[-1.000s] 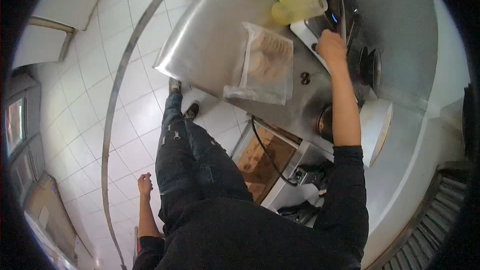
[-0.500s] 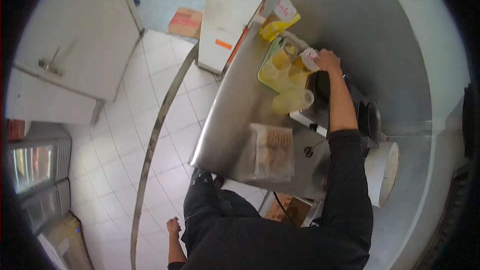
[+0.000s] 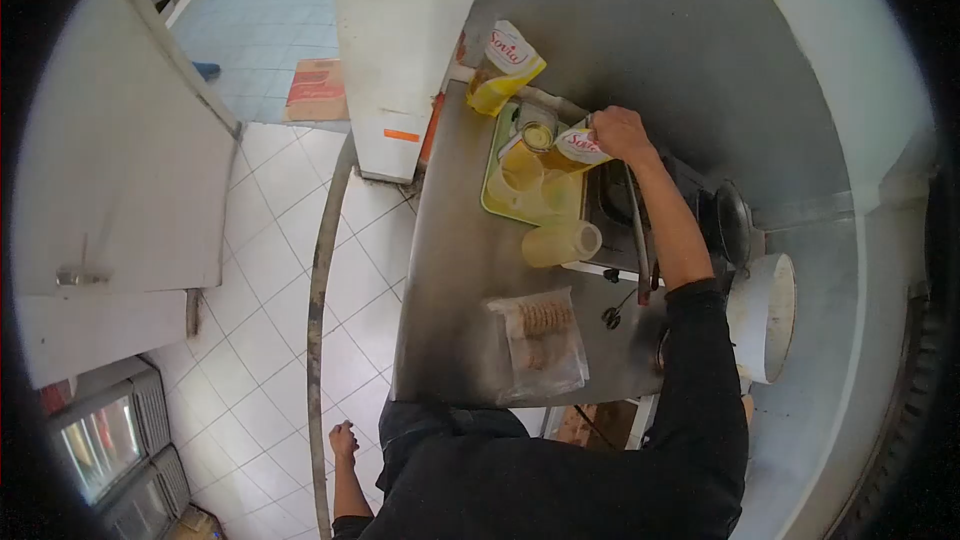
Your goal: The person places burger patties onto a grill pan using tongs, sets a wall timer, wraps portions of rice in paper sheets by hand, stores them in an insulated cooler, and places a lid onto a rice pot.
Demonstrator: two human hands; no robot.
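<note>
Door point(image 3: 120, 200) in pale paint fills the far left, and beyond it a red-and-tan cardboard box point(image 3: 317, 90) sits on the floor. The person's left hand point(image 3: 343, 438) hangs low beside the body, above the tiles, fingers loosely curled; whether it holds anything cannot be told. A white upright panel point(image 3: 385, 60) stands at the far end of the steel counter point(image 3: 435, 290). On that counter a yellow-and-white pouch point(image 3: 505, 68) leans near the wall, just beside a green-rimmed tray point(image 3: 489, 205) bearing yellowish containers. Nearer the person lies a clear bag point(image 3: 545, 345) with brown contents. Another yellowish container point(image 3: 558, 244) is near the tray, its open mouth facing right. A second pouch point(image 3: 580, 148), marked "Sovia", is over the tray's right side, its upper corner pinched in the right hand point(image 3: 620, 132). Farther right are the dark-topped stove point(image 3: 608, 202), a black pan point(image 3: 733, 222) and a white bucket point(image 3: 755, 320).
</note>
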